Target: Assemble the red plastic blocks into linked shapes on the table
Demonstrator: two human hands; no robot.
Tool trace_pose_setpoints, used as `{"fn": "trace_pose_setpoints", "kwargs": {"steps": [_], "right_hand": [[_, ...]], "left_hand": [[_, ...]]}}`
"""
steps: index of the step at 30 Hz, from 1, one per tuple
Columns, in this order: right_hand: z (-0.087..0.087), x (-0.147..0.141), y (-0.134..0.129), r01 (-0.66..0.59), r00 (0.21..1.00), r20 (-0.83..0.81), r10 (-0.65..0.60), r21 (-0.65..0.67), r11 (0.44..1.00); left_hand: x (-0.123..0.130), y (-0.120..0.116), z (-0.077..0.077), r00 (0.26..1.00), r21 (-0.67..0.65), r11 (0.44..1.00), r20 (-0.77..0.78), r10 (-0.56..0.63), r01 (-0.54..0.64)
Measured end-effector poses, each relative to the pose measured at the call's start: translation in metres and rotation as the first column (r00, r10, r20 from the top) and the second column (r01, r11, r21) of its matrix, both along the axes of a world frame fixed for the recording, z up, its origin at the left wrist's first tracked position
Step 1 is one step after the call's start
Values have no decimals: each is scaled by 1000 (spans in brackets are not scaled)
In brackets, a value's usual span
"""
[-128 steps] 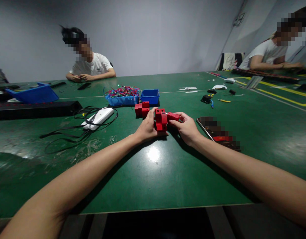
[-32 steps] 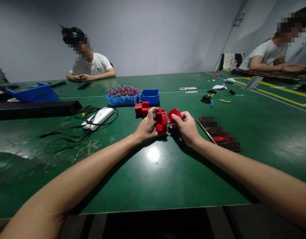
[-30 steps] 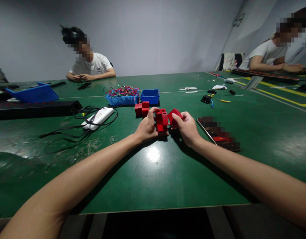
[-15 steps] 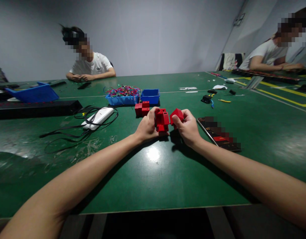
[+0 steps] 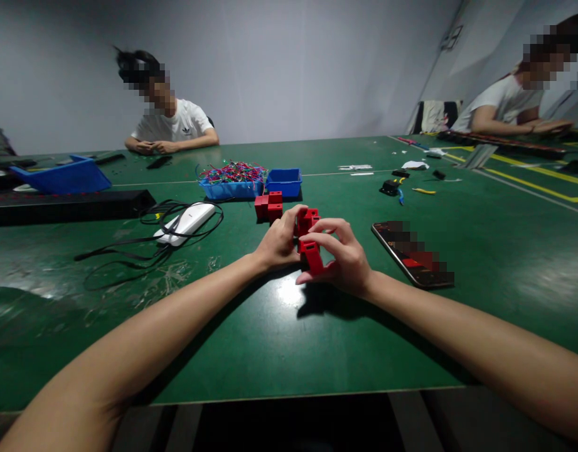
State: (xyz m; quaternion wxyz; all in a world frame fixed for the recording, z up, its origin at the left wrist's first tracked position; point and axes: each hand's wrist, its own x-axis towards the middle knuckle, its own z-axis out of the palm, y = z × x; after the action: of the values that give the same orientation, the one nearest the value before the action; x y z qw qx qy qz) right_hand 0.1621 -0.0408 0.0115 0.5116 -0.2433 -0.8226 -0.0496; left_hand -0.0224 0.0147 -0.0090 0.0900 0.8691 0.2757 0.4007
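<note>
1. While the left hand (image 5: pixel 280 242) grips the farther red block (image 5: pixel 310 215), the right hand (image 5: pixel 349 256) pinches the nearer red block (image 5: pixel 313 258), thumb opposing fingers; contact between blocks unclear.
2. Both held over the bench (image 5: pixel 279 351), well in from its near edge.
3. Wire-filled blue bin (image 5: pixel 232 191): toward far edge.

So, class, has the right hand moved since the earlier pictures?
Yes: the right hand has shifted left, away from the phone, and slightly nearer the table's front edge.
</note>
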Motion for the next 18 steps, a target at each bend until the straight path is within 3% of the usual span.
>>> {"fn": "trace_pose_setpoints", "kwargs": {"steps": [4,8,13,18], "right_hand": [[-2,-5,0,57,997,40,-60,68,996],[-1,-4,3,124,992,0,-124,-14,992],[0,-3,3,137,986,-87,-142,-59,989],[0,-5,4,183,977,-96,-189,-64,981]], "left_hand": [[1,-1,2,991,39,991,11,-131,131],[4,1,1,983,150,972,4,-186,183],[3,7,0,982,243,951,-47,-184,190],[1,3,3,990,234,965,-97,-99,120]]}}
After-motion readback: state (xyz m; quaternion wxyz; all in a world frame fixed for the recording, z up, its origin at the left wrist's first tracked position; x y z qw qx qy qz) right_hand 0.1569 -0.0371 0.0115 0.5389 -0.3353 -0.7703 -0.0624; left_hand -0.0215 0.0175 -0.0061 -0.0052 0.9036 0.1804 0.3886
